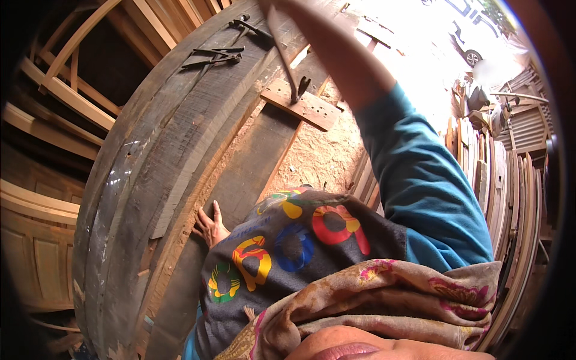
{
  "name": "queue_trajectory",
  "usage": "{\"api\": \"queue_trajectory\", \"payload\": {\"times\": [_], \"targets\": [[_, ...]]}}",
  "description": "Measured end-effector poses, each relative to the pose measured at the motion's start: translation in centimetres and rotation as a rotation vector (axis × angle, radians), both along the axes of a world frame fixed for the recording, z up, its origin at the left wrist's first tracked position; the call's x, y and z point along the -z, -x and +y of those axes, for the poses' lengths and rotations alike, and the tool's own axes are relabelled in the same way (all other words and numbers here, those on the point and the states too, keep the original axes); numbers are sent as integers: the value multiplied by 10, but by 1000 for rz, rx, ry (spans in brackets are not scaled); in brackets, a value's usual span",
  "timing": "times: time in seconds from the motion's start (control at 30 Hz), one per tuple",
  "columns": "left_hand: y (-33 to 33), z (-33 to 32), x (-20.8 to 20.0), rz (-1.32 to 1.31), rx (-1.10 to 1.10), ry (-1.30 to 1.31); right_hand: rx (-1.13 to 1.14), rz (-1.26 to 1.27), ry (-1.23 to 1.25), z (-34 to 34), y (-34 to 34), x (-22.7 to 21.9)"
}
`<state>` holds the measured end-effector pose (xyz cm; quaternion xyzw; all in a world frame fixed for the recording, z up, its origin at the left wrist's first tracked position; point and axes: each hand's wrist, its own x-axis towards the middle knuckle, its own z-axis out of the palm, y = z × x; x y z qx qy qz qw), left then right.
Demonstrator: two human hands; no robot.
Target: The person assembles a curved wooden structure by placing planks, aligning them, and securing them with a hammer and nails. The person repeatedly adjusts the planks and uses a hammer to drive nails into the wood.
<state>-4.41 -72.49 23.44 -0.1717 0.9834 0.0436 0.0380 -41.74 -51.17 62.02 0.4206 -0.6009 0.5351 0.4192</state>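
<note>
Well, my left grip (210, 227) lay spread and empty on the desk (180, 120); couldn't tell my right grip's (267, 3) hold above the hammer (293, 93).

slanting dark claw hammer (294, 95), head at tan rectangular wooden board (315, 112), lying flat, dark-spotted

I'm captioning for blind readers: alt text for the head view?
A person's right arm stretches beyond the top edge, near a hammer whose head is at a small holed board. The left hand rests on a wooden bench with dark tools.
</note>
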Motion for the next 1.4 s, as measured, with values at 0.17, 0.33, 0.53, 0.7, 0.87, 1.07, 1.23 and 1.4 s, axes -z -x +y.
{"api": "queue_trajectory", "payload": {"times": [0.17,0.33,0.53,0.7,0.87,1.07,1.23,1.4], "targets": [[14,6,-12,-87,5,-1,42,20,-22,0,-28,-5],[5,3,-10,-69,33,-94,82,123,-17,-20,-50,5],[8,-3,3,-56,42,-67,92,-216,-138,-24,-123,0],[4,20,-39,-92,75,-99,-113,-142,-104,-43,-63,69],[-5,3,-29,-50,21,-136,48,79,-947,-127,-234,141],[-5,19,-49,-67,46,-121,-19,-68,-1006,-142,-246,191],[-5,16,-51,-81,34,-127,23,-299,-1081,-136,-213,134],[-15,0,-50,-44,10,-219,104,-340,-684,-73,-206,-8]]}}
